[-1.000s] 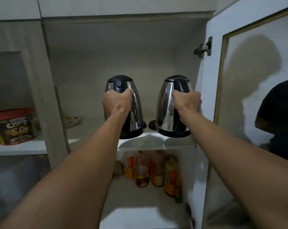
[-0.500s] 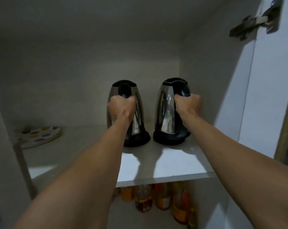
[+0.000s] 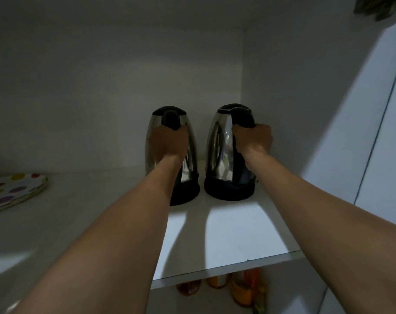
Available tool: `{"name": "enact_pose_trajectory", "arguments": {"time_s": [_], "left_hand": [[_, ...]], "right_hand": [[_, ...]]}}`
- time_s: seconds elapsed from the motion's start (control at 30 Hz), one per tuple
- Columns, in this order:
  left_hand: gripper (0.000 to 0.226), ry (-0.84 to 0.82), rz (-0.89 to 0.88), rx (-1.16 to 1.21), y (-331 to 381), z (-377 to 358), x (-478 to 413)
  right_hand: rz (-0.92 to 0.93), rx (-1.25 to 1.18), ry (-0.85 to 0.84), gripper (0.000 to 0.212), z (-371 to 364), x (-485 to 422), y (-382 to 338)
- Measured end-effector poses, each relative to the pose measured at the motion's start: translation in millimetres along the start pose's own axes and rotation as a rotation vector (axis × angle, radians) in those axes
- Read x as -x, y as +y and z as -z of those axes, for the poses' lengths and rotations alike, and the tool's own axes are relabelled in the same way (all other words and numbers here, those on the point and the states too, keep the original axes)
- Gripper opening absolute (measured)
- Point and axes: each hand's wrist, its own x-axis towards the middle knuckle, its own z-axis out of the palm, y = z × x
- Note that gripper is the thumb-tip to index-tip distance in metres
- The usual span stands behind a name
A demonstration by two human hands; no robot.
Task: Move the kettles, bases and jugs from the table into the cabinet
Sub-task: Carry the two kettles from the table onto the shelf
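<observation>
Head view: both kettles now stand deeper on the cabinet shelf (image 3: 238, 234), toward its back right corner, left hand (image 3: 167, 141) grasping the left kettle (image 3: 189, 141), right hand (image 3: 252, 138) the right kettle (image 3: 219, 141), seemingly set down, ready to release.

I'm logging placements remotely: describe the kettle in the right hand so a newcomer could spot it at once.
Look at the cabinet shelf, far back by the right wall. Two steel kettles stand there side by side; it is the right kettle, gripped by the right hand. Unlike the left kettle, its handle is turned rightward.
</observation>
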Motion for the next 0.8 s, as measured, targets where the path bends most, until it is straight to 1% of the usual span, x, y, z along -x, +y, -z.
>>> {"name": "enact_pose_trajectory", "arguments": {"time_s": [0.1, 0.17, 0.23, 0.37, 0.47, 0.53, 0.63, 0.8], "left_hand": [[0.032, 0.012, -0.006, -0.004, 3, -5, 3], [0.041, 0.027, -0.015, -0.034, 4, -5, 6], [0.045, 0.039, -0.001, -0.047, 4, -4, 10], [0.035, 0.046, 0.062, 0.010, -4, 3, 16], [0.030, 0.029, 0.090, 0.073, -13, 10, 16], [0.030, 0.012, 0.095, 0.101, -14, 15, 16], [0.030, -0.015, 0.098, 0.090, -15, 18, 18], [0.023, -0.047, 0.094, 0.072, -27, 17, 25]], "right_hand": [[0.011, 0.017, -0.036, 0.023, -5, 2, 0], [0.011, 0.031, -0.039, 0.031, -5, 5, 1], [0.009, 0.029, -0.049, 0.032, -2, 8, 1], [0.007, 0.024, -0.061, 0.026, 6, 11, 2], [0.009, 0.040, -0.082, 0.019, 12, 13, 5], [0.014, 0.063, -0.072, 0.019, 14, 14, 10], [0.026, 0.079, -0.080, 0.015, 13, 16, 12], [0.076, 0.125, -0.082, 0.017, 15, 20, 19]]}}
